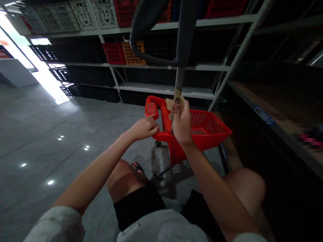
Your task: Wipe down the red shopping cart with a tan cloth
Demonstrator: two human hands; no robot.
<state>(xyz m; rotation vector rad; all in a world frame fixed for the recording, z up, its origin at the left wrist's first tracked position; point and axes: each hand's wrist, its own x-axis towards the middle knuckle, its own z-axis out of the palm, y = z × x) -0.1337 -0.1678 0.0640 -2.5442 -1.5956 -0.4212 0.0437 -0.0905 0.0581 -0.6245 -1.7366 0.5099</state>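
My right hand point(182, 121) is wrapped round the shaft of a grey pole point(179, 79), with a tan cloth point(169, 103) pressed between palm and shaft. The pole rises away from me and ends in a large dark grey loop handle at the top of the view. Below and behind it stands a red plastic shopping cart point(212, 134) with a perforated basket. My left hand point(145, 128) rests on the cart's red handle frame at its left side, fingers curled over the edge.
Metal shelving point(151, 88) with red, orange, white and black crates runs across the back. A low wooden ledge point(277, 124) with blue labels lies on the right. Grey tiled floor point(83, 134) spreads to the left, towards a bright doorway. My knees flank the cart's near side.
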